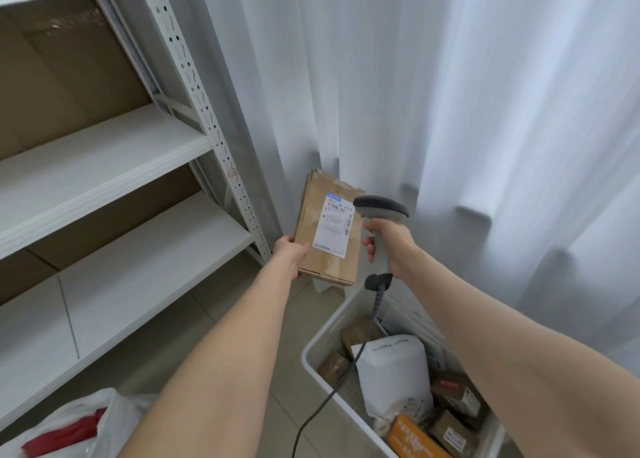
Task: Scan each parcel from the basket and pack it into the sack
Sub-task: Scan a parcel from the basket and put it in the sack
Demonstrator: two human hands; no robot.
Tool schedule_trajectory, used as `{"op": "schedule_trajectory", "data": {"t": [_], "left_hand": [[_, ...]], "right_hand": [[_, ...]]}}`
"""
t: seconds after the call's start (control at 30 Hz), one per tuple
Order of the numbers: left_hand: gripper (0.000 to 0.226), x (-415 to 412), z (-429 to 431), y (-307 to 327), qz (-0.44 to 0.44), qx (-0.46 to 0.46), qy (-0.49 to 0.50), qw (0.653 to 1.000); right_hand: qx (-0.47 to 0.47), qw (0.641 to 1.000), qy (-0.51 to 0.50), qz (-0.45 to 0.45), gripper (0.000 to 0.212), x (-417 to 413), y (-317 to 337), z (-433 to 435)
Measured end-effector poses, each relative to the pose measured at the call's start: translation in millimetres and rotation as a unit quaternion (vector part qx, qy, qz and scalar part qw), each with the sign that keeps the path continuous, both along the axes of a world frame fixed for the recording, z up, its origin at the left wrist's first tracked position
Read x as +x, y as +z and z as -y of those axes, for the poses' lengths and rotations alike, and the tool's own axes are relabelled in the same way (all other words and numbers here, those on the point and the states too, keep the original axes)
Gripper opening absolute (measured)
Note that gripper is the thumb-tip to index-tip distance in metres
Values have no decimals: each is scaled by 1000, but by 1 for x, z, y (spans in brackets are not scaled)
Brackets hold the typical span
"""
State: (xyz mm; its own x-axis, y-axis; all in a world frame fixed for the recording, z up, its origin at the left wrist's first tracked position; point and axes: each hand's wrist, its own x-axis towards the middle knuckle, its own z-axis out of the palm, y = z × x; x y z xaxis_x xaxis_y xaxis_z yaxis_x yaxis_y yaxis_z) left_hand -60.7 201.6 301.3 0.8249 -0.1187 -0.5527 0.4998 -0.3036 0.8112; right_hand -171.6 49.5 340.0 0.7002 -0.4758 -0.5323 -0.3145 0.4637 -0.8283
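My left hand [290, 252] grips the lower left edge of a flat cardboard parcel [313, 231] and holds it upright in front of me, its white shipping label [335, 225] facing me. My right hand [391, 246] holds a grey barcode scanner [381, 212] by its handle, the scanner head just right of the label and turned toward it. The scanner's cable hangs down over the white basket [311, 359] at the lower right. In the basket lie several parcels, among them a white mailer bag [394, 371]. The white sack [104, 419] with something red inside sits at the bottom left.
A grey metal shelving unit [104, 153] with bare white shelves fills the left side. White curtains [485, 111] hang behind the parcel and the basket. Tiled floor [277, 405] shows between sack and basket.
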Motion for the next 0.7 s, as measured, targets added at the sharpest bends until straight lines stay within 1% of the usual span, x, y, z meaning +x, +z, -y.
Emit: {"op": "schedule_trajectory", "data": {"t": [0.23, 0.57, 0.7], "left_hand": [[41, 4, -7, -4, -19, -13, 17, 1000], [37, 11, -23, -7, -31, -32, 27, 999], [40, 13, -34, -6, -32, -34, 33, 998]], "right_hand": [[12, 999, 30, -1, 5, 4, 14, -9], [-9, 999, 51, -13, 2, 11, 27, -22], [-6, 998, 57, -14, 8, 16, 26, -30]]}}
